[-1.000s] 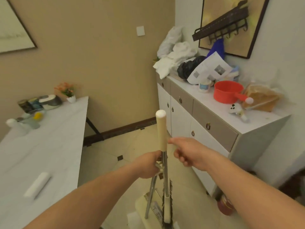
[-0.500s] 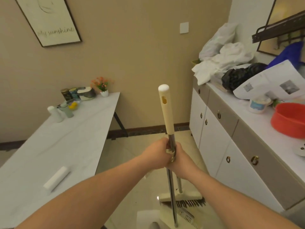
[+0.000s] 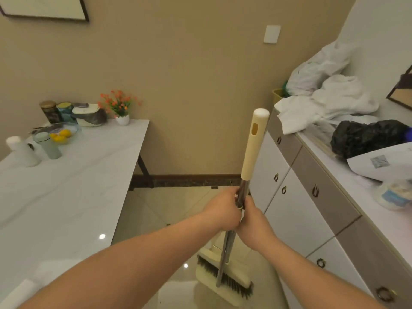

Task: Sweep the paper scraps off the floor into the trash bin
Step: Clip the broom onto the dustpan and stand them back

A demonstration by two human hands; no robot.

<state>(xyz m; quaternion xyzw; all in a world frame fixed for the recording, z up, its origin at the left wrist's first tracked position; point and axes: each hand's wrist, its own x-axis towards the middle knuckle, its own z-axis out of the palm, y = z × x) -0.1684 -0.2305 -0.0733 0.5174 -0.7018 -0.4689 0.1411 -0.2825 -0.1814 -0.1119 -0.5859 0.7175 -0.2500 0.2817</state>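
Both hands wrap the metal part of the broom handle [image 3: 242, 198] just below its cream grip, the left hand [image 3: 223, 211] at about 9 o'clock of the pole and the right hand [image 3: 253, 221] at 3 o'clock, fingers curled tight round it. They touch each other, likely to pull the broom free of the dustpan [image 3: 219, 284] that its bristles [image 3: 225, 278] sit against at 6 o'clock. No paper scraps or trash bin show on the visible floor [image 3: 178, 201]. The table [image 3: 66, 186] at 9 o'clock and the cabinet [image 3: 312, 208] at 3 o'clock hide much of it, and the fingertips behind the pole cannot be made out.
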